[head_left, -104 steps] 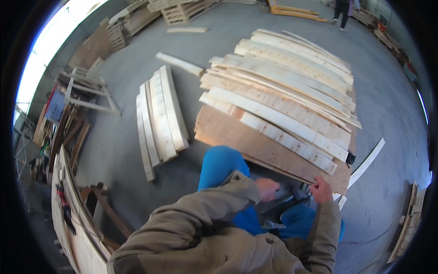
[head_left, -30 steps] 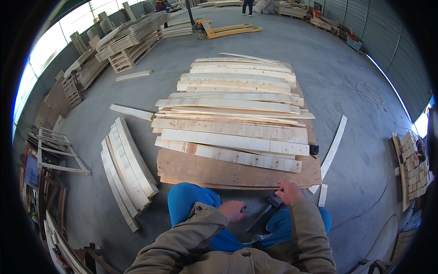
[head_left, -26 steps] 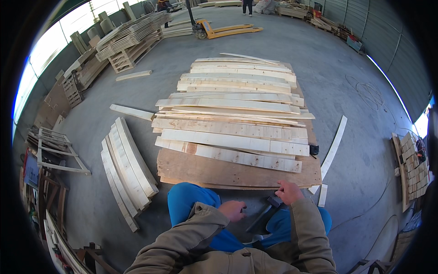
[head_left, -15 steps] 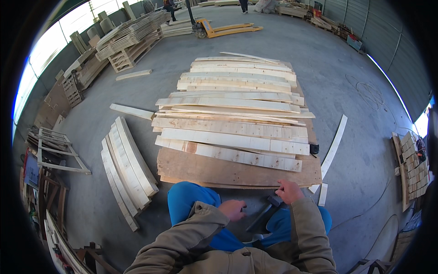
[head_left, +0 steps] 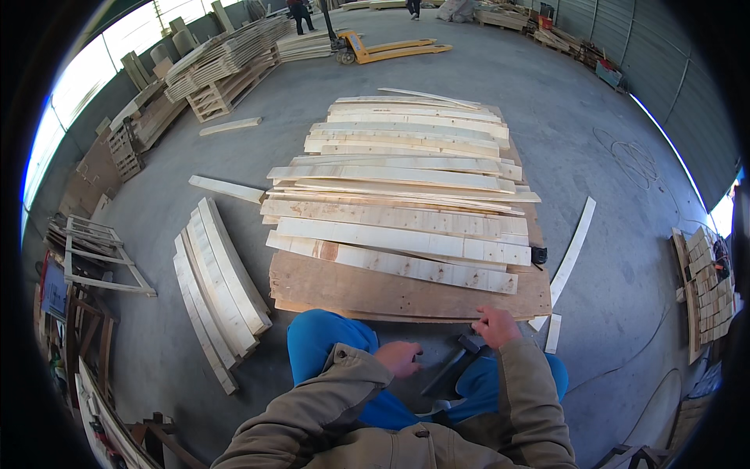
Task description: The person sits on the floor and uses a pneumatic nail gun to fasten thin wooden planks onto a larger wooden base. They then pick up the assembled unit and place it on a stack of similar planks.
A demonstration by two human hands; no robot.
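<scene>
My left hand hovers over the gap between my knees, its fingers loosely bent and apart, with nothing seen in it. My right hand is at the near right edge of a brown plywood stack, with fingers parted; whether the fingertips touch the edge I cannot tell. Just below that hand is a dark tool that looks like a hammer, its head up near the hand and its shaft slanting down left. Pale wooden slats lie crosswise in rows over the plywood. A black tape measure sits at their right end.
Curved boards lie on the floor at left. A long slat and a short offcut lie at right. Farther off are a yellow pallet jack, stacked timber, a coiled cable and another person.
At the back left, the other person has shifted slightly right and stands more upright. My hands stay in nearly the same places, and the slats have not moved.
</scene>
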